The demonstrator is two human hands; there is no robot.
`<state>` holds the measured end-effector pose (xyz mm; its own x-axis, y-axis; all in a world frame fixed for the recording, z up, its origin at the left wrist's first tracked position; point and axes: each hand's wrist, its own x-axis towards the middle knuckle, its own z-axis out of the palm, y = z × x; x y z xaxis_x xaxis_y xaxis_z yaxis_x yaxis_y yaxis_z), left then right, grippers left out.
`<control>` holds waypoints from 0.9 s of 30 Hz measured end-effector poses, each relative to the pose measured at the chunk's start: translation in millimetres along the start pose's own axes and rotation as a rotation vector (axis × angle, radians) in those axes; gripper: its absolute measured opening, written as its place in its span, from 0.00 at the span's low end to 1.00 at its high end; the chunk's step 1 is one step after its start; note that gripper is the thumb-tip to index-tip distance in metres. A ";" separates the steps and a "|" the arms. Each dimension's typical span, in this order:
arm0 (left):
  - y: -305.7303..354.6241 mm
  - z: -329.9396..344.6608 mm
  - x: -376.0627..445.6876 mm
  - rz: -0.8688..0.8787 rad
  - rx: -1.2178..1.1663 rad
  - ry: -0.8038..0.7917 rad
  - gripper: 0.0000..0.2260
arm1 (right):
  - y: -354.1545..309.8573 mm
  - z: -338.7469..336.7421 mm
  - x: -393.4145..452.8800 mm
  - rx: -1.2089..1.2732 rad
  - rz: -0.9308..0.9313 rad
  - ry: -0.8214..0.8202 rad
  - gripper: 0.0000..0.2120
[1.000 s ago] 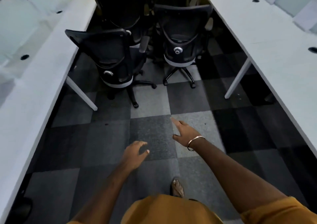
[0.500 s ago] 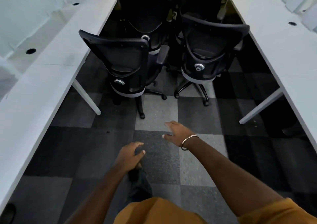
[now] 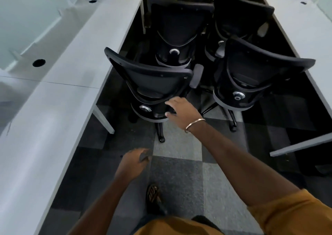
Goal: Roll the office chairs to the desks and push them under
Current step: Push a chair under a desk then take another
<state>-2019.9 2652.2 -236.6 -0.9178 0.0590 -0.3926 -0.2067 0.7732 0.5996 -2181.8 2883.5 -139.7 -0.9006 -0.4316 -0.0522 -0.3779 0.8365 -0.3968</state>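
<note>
We've closed right in on the chairs since a second ago: the cluster that sat up the aisle now fills the upper half of our view, and the step in hand, as we judge it, is taking hold of the first one.

Biggest first. The left desk (image 3: pixel 53 108) runs along the left edge, the right desk (image 3: pixel 305 36) along the right, and four black chairs are bunched in the aisle between them, none yet tucked under. The nearest chair (image 3: pixel 152 83) stands just beside the left desk's edge, close to its leg (image 3: pixel 104 117), backrest toward us. The right-hand chair (image 3: pixel 251 76) sits level with it, two more behind.

Our right hand (image 3: pixel 181 112), low over the carpet a moment back, now reaches the lower back of the nearest chair, fingers spread and touching the frame, not yet wrapped round it. Our left hand (image 3: pixel 134 161) hangs low over the floor, fingers loosely curled, holding nothing.

No containers here to report.
</note>
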 end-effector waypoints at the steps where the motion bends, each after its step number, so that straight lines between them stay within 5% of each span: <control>1: -6.0 -7.1 3.7 -0.002 0.010 -0.005 0.22 | -4.2 -2.6 17.3 -0.011 -0.024 0.063 0.25; 4: -18.6 -26.4 14.7 -0.022 0.013 0.004 0.22 | -15.4 -8.7 73.2 -0.018 -0.035 0.194 0.30; 11: -19.6 -47.2 29.6 -0.082 -0.047 0.068 0.16 | 9.5 6.9 156.8 -0.167 0.162 0.055 0.42; 14: -15.7 -48.3 33.6 -0.080 -0.057 0.082 0.20 | 20.6 9.8 166.7 -0.117 0.156 0.138 0.37; 19: 0.4 -44.2 43.7 -0.105 -0.066 0.055 0.19 | 29.7 -3.0 176.0 -0.135 0.130 0.231 0.16; 27: 29.2 -53.8 63.9 -0.054 -0.028 0.153 0.20 | 42.2 -13.8 140.7 -0.132 0.113 0.223 0.13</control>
<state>-2102.8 2644.6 -206.6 -0.9454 -0.0806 -0.3157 -0.2649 0.7543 0.6007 -2327.4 2862.8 -151.1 -0.9581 -0.2602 0.1195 -0.2838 0.9181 -0.2766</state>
